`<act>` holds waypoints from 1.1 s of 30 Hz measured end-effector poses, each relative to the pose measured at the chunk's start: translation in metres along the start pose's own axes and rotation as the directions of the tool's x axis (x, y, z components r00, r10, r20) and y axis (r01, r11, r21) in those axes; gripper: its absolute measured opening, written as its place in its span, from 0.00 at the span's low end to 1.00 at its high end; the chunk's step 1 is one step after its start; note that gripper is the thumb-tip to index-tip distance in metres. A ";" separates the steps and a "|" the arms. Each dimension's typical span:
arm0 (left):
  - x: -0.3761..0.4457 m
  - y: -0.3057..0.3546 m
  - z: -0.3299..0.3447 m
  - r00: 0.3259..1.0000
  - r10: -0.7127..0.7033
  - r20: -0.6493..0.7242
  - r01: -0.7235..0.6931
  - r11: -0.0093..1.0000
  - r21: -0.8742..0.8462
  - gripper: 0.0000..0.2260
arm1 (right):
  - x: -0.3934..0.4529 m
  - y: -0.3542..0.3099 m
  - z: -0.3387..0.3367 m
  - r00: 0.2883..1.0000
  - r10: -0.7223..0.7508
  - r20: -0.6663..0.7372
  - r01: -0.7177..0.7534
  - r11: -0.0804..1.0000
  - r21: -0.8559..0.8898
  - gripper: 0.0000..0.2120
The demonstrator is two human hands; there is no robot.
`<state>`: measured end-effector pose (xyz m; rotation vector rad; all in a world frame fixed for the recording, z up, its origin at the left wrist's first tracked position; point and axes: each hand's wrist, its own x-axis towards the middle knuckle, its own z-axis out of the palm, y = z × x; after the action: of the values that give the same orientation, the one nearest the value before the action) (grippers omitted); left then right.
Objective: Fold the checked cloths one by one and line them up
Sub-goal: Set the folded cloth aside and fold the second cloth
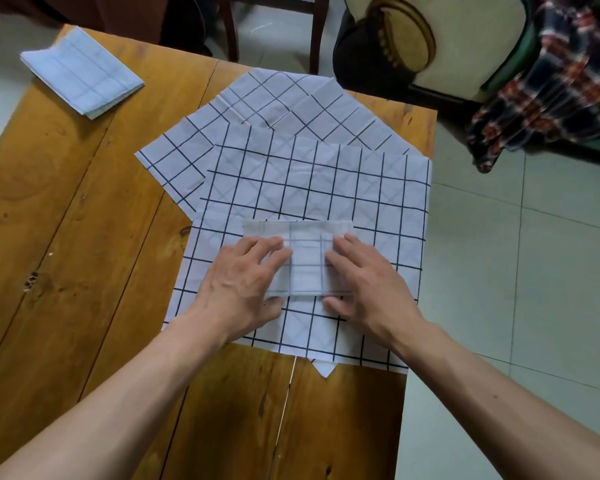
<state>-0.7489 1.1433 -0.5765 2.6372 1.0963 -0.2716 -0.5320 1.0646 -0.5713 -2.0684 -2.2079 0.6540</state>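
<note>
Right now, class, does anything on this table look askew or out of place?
Yes. The spread cloths lie at different angles, one turned diagonally under another, and a corner pokes out at the near edge. The folded cloth at the far left corner sits skewed to the table edge, slightly overhanging.

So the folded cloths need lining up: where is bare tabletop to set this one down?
Bare wooden table lies left of the flat checked cloths, below the finished folded cloth at the far-left corner, and along the near edge. The right half is crowded: both hands press the small folded cloth there.
</note>
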 end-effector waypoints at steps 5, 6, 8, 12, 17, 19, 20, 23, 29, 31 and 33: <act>0.001 0.014 -0.007 1.000 -0.006 -0.004 0.006 0.993 0.114 0.31 | 0.001 0.008 0.002 1.000 0.016 0.000 -0.016 1.000 0.009 0.42; 0.003 0.017 -0.009 1.000 -0.005 -0.005 0.006 0.991 0.133 0.30 | 0.003 0.009 0.001 1.000 0.014 0.004 -0.014 1.000 0.010 0.43; 0.005 0.022 -0.009 1.000 -0.010 -0.008 0.011 0.988 0.153 0.29 | 0.004 0.010 0.000 1.000 0.009 -0.002 -0.009 1.000 0.015 0.43; 0.007 0.017 -0.007 0.990 -0.003 -0.138 0.024 0.988 0.150 0.27 | 0.003 0.011 0.001 1.000 0.015 -0.021 -0.014 0.999 0.033 0.44; 0.003 0.009 -0.008 0.953 -0.008 -0.304 0.034 0.996 0.080 0.13 | 0.004 0.008 0.001 0.999 0.012 -0.050 -0.010 0.999 0.045 0.36; 0.001 0.008 -0.010 0.942 -0.040 -0.332 0.051 0.998 0.026 0.10 | 0.005 0.008 -0.002 0.993 0.011 -0.117 -0.003 0.997 0.071 0.26; 0.000 0.007 -0.012 0.938 -0.057 -0.341 0.057 0.998 -0.011 0.09 | 0.004 0.007 -0.004 0.989 0.016 -0.146 -0.004 0.997 0.083 0.20; -0.005 0.006 -0.024 0.927 -0.102 -0.361 0.064 0.991 -0.115 0.05 | 0.003 0.004 -0.012 0.981 0.031 -0.193 -0.010 0.994 0.109 0.04; -0.031 -0.003 -0.073 0.928 -0.125 -0.352 -0.038 0.906 -0.422 0.03 | -0.009 -0.012 -0.064 0.968 0.097 -0.232 -0.008 0.934 0.356 0.01; -0.047 0.000 -0.096 0.916 -0.159 -0.368 -0.054 0.860 -0.508 0.03 | -0.015 -0.019 -0.090 0.968 0.062 -0.242 0.040 0.918 0.395 0.03; -0.064 0.006 -0.120 0.900 -0.189 -0.392 -0.055 0.843 -0.534 0.03 | -0.021 -0.029 -0.118 0.968 0.002 -0.249 0.103 0.908 0.407 0.03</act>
<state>-0.7812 1.1347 -0.4448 2.1854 1.1783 0.5676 -0.5196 1.0761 -0.4491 -1.7615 -1.7903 0.7433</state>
